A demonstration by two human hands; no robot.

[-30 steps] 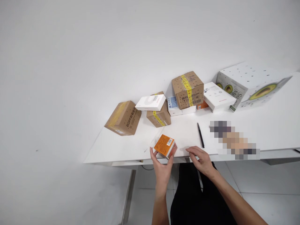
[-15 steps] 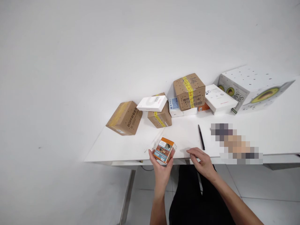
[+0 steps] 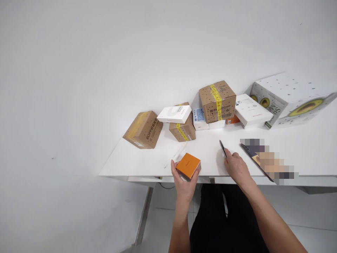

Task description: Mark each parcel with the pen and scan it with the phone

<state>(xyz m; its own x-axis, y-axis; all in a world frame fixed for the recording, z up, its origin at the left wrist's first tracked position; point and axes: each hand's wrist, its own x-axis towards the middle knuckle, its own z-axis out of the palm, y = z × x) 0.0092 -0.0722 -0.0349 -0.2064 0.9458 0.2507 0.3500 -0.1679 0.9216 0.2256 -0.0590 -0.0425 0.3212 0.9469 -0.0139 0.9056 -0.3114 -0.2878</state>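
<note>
Near the front edge of the white table [image 3: 147, 163], my left hand [image 3: 183, 188] grips a small orange box [image 3: 188, 164] between thumb and fingers. The box's plain orange face is turned up toward me. To the right, my right hand [image 3: 237, 168] is closed around the lower part of a black pen [image 3: 222, 147]. The pen's upper end sticks out past my fingers, pointing away from me. Part of the pen is hidden in the hand. Just right of that hand lies a phone-like object [image 3: 249, 149], largely covered by a pixelated patch.
Along the wall stand a cardboard box [image 3: 143, 131], a smaller carton [image 3: 184, 131] under a flat white box [image 3: 175, 114], and a taped carton [image 3: 218, 102] on white boxes. Right of these are a white box [image 3: 255, 114] and a large avocado-printed box [image 3: 297, 93].
My right hand has moved right and taken hold of the pen, which lay on the table. In my left hand the small box has turned, from its printed face to its plain orange face.
</note>
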